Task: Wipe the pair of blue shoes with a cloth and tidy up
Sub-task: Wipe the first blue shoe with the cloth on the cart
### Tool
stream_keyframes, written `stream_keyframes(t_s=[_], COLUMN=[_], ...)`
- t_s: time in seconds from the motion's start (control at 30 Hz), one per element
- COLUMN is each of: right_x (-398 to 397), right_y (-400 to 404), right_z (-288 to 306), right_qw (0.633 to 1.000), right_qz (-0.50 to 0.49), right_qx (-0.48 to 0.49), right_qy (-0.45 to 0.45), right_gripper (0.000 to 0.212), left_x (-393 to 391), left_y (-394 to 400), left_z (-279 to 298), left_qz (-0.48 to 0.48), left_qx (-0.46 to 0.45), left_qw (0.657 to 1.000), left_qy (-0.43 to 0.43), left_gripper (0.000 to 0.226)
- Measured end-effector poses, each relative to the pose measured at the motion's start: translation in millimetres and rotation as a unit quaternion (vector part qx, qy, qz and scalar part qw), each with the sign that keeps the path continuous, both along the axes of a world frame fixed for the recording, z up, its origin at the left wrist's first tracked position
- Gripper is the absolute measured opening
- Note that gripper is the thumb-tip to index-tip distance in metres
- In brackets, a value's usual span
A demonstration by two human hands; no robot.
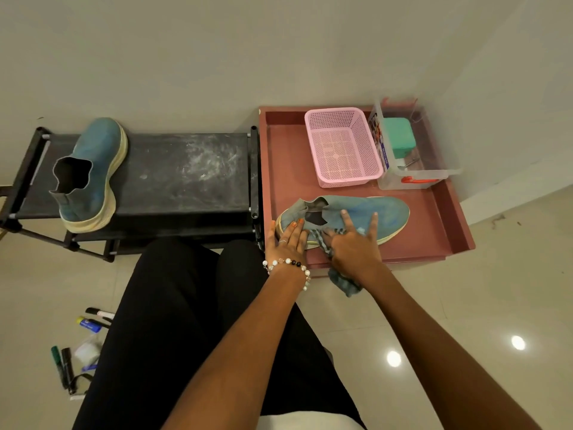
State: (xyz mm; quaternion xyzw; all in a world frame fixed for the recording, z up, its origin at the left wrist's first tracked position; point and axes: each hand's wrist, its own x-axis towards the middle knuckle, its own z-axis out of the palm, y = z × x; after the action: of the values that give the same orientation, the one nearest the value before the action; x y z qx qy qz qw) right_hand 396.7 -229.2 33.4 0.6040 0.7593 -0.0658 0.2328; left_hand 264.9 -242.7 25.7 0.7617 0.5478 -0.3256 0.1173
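Observation:
One blue shoe (pixel 384 212) with a pale sole lies on its side in the reddish tray (pixel 434 221), toe pointing right. My left hand (pixel 286 240), wearing a bead bracelet, rests flat on the shoe's heel with straight fingers. My right hand (pixel 353 240) presses a grey checked cloth (pixel 344 282) against the shoe's side near the sole, thumb and index finger stretched out over the upper. Part of the cloth hangs down below my right wrist. The second blue shoe (pixel 93 172) stands on the left end of the black shoe rack (pixel 186 178).
A pink mesh basket (pixel 342 147) and a clear plastic box (pixel 415 150) holding a green block stand at the back of the tray. Markers and small items (pixel 77 349) lie on the tiled floor at lower left. My black-clad legs are below the rack.

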Motion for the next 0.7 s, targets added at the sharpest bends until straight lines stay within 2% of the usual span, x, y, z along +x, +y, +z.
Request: stream_keyframes(t_s=[0.1, 0.23, 0.47, 0.7], right_x=[-8, -21, -4, -21], right_y=[6, 18, 9, 18], right_z=[-5, -18, 4, -15], right_qw=[1.0, 1.0, 0.999, 0.999], right_qz=[-0.001, -0.023, -0.007, -0.013], right_qx=[0.008, -0.008, -0.039, -0.032], right_qy=[-0.001, 0.017, -0.006, -0.003], right_gripper=[0.049, 0.055, 0.049, 0.056], left_x=[0, -2, -3, -3], left_y=[2, 3, 1, 4], left_z=[-1, 1, 1, 3], left_qz=[0.011, 0.008, 0.004, 0.005], left_qx=[-0.01, -0.009, -0.002, -0.016], left_qw=[1.0, 1.0, 1.0, 1.0], left_qy=[-0.02, -0.02, -0.03, -0.024], left_gripper=[0.065, 0.062, 0.067, 0.061])
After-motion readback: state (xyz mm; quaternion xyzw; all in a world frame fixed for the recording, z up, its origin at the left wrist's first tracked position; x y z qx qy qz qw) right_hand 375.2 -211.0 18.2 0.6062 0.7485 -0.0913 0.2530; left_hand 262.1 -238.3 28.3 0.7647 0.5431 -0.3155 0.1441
